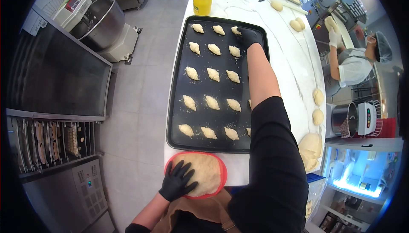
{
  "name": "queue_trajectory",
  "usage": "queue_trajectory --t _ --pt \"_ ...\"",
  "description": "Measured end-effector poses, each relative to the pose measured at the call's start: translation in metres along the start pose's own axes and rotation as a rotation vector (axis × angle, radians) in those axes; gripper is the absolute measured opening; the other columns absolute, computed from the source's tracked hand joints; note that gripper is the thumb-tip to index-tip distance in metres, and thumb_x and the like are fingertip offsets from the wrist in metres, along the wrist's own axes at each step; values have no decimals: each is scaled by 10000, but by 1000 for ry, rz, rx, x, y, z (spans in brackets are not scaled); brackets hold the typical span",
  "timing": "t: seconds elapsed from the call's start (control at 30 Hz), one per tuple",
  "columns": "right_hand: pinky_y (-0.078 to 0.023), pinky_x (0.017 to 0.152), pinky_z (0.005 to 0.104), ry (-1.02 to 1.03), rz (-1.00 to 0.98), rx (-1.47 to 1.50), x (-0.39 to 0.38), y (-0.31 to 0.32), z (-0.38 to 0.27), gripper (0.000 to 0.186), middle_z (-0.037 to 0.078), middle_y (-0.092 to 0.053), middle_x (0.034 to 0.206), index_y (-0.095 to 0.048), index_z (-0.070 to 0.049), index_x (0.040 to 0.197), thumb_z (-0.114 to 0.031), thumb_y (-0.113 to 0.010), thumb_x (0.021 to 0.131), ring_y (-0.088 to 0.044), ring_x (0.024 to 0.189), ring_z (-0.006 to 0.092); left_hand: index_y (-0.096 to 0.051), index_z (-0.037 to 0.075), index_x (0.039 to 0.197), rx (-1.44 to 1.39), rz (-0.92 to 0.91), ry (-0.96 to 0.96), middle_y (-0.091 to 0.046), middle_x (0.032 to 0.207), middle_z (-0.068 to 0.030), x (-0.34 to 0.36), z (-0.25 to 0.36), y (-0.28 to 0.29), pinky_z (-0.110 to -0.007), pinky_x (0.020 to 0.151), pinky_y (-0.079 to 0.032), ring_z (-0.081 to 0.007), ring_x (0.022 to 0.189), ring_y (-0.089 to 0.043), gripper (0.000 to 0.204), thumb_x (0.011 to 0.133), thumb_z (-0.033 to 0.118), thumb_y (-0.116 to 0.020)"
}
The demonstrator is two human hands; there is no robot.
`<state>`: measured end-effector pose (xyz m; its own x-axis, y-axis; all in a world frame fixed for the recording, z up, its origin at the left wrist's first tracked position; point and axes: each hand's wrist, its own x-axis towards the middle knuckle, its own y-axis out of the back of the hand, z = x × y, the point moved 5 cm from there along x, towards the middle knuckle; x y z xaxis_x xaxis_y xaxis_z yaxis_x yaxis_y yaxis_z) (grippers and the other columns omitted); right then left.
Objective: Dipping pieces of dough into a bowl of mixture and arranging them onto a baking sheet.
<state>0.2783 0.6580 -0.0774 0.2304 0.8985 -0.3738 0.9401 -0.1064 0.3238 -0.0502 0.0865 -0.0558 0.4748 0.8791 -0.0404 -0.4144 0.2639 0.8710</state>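
Observation:
A large black baking tray (213,145) lies on the table, bearing rows of small pointed dough pieces (214,75) with a pale crumb coating. My right arm reaches across the tray to its far right corner. There my right hand (247,40), in a black glove, has its fingers closed at the end of a coated dough piece (235,30); part of the fingers is hidden. Close to me, a red-rimmed shallow container (223,171) holds pale crumbs (206,173). My left hand (178,181), also black-gloved, rests with fingers spread over its left side, touching the crumbs and rim.
A yellow spray bottle (202,0) stands beyond the tray. Dough balls (318,97) sit along the table's right edge. Across the table a co-worker (358,64) in white gloves handles dough. A floor mixer (106,28) and a tray rack (55,141) stand at left.

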Motion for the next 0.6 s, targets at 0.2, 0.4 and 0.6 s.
queue_trajectory --t 0.2,0.4,0.6 --pt "-557 911 367 70 114 -356 5 4 -2 427 172 -756 1135 -736 26 1162 -326 -723 922 -718 971 254 -716 139 1234 -2 -1 -8 -616 1425 -95 4 -3 0 -618 1140 -314 -358 1371 -519 492 848 443 -742" --pt "-546 951 368 330 65 -804 -17 -2 -25 415 139 -762 1153 -741 -42 1206 -325 -728 903 -722 1000 288 -711 139 1242 10 5 -30 -612 1428 -97 3 -5 -1 -616 1132 -323 -358 1370 -521 495 851 441 -737" --pt "-542 955 386 333 110 -724 5 -5 -2 387 136 -754 1185 -749 -121 1222 -331 -712 899 -707 1053 326 -712 135 1241 27 8 -37 -611 1429 -99 0 -4 -1 -612 1130 -325 -357 1369 -520 491 855 437 -732"
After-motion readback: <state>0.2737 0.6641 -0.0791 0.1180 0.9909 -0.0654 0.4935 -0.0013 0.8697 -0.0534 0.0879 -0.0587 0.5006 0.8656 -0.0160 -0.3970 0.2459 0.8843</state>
